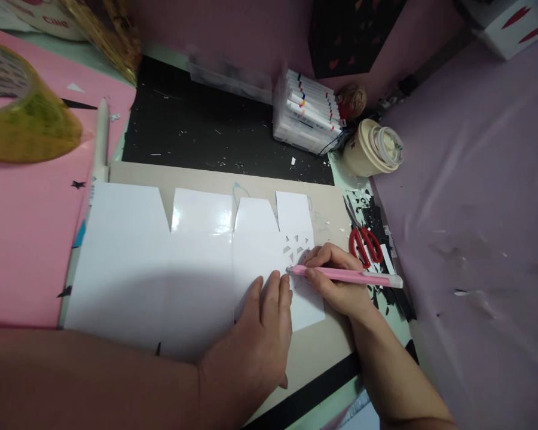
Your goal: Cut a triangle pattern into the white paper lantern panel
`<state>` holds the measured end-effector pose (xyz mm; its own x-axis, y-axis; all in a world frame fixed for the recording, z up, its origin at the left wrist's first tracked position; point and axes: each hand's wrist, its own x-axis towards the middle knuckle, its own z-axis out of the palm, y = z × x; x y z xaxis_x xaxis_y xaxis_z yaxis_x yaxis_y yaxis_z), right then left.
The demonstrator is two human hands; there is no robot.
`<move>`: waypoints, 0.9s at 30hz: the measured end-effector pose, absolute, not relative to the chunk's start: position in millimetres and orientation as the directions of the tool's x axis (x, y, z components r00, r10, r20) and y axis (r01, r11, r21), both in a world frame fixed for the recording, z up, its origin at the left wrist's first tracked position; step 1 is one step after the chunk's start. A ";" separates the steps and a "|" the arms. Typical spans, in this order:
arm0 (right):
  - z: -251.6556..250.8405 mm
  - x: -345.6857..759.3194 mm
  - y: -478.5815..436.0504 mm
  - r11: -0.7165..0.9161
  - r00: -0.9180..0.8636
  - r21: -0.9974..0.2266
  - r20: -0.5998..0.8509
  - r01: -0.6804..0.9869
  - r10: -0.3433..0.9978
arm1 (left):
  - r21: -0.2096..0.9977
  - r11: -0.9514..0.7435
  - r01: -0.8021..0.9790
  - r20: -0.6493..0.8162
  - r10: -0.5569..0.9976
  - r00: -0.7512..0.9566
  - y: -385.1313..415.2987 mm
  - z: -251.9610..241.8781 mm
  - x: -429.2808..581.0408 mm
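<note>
A flat white card box blank (201, 263) with flaps along its far edge lies across a beige board. Several small triangular holes are cut through its right-hand panel, and faint pencil lines show near them. In my right hand (336, 275) is a slim pink craft knife (349, 276), held like a pen, its grey tip touching the card just below the holes. Fingers stretched out, my left hand (260, 334) lies flat on the card, its fingertips close to the knife tip. My left forearm covers the card's near left part.
Red-handled scissors (366, 246) lie among black scraps on the right. Behind stand a clear case of white markers (309, 110) and a cream tub (367, 149). A black cutting mat (197, 131) holds paper bits. Left are pink sheets (27, 239) and a yellow tape roll (40, 119).
</note>
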<state>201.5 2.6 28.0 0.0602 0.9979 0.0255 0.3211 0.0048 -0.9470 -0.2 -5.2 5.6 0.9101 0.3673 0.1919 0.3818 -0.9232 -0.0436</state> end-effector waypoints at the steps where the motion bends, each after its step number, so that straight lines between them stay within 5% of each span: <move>1: 27.7 201.6 2.6 0.003 0.057 -0.949 0.022 0.316 0.998 | -0.041 -0.924 0.380 0.187 0.366 0.912 -5.0 5.8 -0.3; 27: 26.9 201.7 3.9 0.030 0.092 -0.938 0.066 0.345 0.994 | -0.038 -0.917 0.397 0.218 0.380 0.899 -5.4 4.3 0.6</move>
